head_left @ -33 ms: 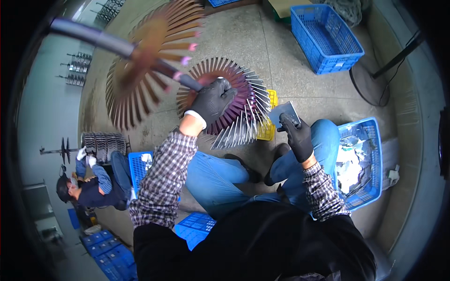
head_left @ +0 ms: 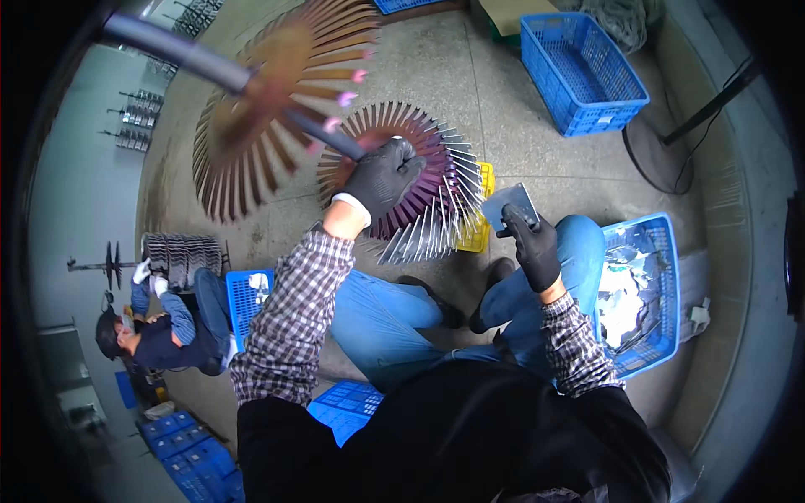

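My right hand (head_left: 534, 245), in a black glove, pinches a thin, flat grey metal plate (head_left: 510, 205). Just left of that plate is a round rack (head_left: 394, 121) with slotted, comb-like spokes; many thin plates (head_left: 432, 222) stand in its right and lower slots. My left hand (head_left: 384, 180), also gloved in black, lies closed at the middle of this rack. What its fingers grip is hidden. A dark shaft (head_left: 180, 50) runs from the upper left down to that hand, through a second brown spoked disc (head_left: 272, 75).
Beside my right knee a blue crate (head_left: 675, 285) holds many shiny plates. Another blue crate (head_left: 579, 105) stands at the far right, near a round-based stand (head_left: 662, 159). A yellow crate (head_left: 480, 230) sits under the rack. At left, a person (head_left: 172, 335) works at another rack.
The upper spoked disc and the shaft sit slightly farther right in the picture. Both hands keep their hold, and the plate remains beside the rack.
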A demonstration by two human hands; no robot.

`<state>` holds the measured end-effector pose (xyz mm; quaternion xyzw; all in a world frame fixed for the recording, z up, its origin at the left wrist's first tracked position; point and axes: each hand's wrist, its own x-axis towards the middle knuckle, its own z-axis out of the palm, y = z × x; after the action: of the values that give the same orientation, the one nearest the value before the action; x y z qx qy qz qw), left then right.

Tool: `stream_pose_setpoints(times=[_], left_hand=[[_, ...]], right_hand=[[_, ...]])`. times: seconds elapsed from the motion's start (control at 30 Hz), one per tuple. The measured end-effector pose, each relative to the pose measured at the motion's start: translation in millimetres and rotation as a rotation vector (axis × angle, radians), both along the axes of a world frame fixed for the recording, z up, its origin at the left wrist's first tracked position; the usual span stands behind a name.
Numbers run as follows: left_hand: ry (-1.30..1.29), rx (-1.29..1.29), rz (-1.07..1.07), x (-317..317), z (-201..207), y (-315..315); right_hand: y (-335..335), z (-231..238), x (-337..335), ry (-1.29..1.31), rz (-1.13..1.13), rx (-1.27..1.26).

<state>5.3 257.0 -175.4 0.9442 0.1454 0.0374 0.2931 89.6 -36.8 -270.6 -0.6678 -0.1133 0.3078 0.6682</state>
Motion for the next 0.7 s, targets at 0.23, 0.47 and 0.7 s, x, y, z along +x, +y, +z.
stream_pose_setpoints(times=[0.23, 0.47, 0.7], left_hand=[[-0.181, -0.119, -0.14, -1, -26, 14], [-0.177, -0.248, -0.22, 8, -23, 17], [-0.068, -0.505, -0.158, 4, -18, 16]], right_hand=[[-21, 12, -29, -0.026, -0.107, 0.166], [-35, 38, -49, -0.053, -0.173, 0.132], [-37, 50, -54, -0.103, -0.174, 0.097]])
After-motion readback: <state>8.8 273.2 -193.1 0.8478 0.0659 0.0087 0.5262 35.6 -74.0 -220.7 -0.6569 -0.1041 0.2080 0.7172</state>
